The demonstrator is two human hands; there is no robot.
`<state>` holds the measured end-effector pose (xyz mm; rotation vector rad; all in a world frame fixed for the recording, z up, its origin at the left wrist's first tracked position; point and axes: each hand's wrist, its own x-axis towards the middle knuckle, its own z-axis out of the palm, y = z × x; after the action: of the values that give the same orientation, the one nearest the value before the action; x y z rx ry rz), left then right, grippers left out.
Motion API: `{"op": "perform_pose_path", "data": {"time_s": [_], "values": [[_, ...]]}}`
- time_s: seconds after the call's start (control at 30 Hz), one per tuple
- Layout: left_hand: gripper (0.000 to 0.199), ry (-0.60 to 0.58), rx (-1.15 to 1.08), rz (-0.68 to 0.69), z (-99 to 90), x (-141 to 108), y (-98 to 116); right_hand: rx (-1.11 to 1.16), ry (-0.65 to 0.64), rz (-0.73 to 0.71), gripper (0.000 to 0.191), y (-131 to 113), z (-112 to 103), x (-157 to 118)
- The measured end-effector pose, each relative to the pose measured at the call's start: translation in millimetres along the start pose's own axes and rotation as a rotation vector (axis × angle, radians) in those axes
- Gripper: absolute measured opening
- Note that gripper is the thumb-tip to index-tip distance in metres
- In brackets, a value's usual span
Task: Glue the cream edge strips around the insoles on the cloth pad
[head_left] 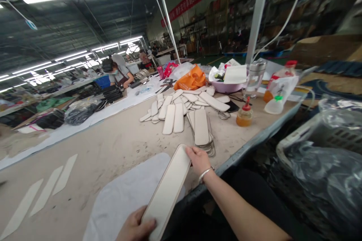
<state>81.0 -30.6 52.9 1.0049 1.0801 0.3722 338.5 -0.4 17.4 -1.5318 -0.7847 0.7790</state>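
Note:
A long cream strip with a rounded end [169, 192] is held at a slant above the table's front edge. My left hand [137, 224] grips its lower end, thumb on top. Near the rounded upper end, my right hand [198, 160] pinches the strip's right edge. Beneath the strip lies a white cloth [127, 192]. Beyond my right hand is a stack of similar strips [201, 126], and behind that a loose pile of rounded pieces [172, 111]. Three flat pale strips lie at the left, one of them in the middle [46, 190].
A glue bottle with a red tip [244, 115], scissors [224, 114], a glass jar [255, 79], a purple basin [227, 87] and an orange bag [190, 79] stand beyond the strips. A plastic crate [285, 147] is at the right. Another person [121, 71] works farther back.

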Motion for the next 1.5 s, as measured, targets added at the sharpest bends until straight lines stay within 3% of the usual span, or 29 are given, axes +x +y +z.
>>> {"op": "perform_pose_path", "data": {"time_s": [0.13,0.27,0.43,0.73,1.1,1.33,1.5], "values": [[0.05,0.068,-0.127,-0.031,16.9,-2,12,-0.106,0.08,-0.01,0.042,1,-9,7],[0.049,0.165,-0.225,-0.116,28.9,2,3,-0.09,0.101,-0.015,0.044,6,-14,8],[0.048,0.213,-0.197,-0.032,32.4,3,-8,-0.085,0.124,-0.006,0.047,6,-14,6],[0.044,0.285,-0.128,-0.004,31.0,3,-5,-0.18,0.117,-0.026,0.045,2,-14,5],[0.036,0.295,-0.124,-0.008,35.2,5,-4,-0.123,0.096,0.016,0.045,5,-13,8],[0.046,0.177,-0.205,-0.073,43.5,-4,-1,-0.015,0.106,0.039,0.049,9,-15,11],[0.048,0.167,-0.181,-0.103,48.7,-9,-2,0.06,0.115,0.048,0.049,12,-11,11]]}}
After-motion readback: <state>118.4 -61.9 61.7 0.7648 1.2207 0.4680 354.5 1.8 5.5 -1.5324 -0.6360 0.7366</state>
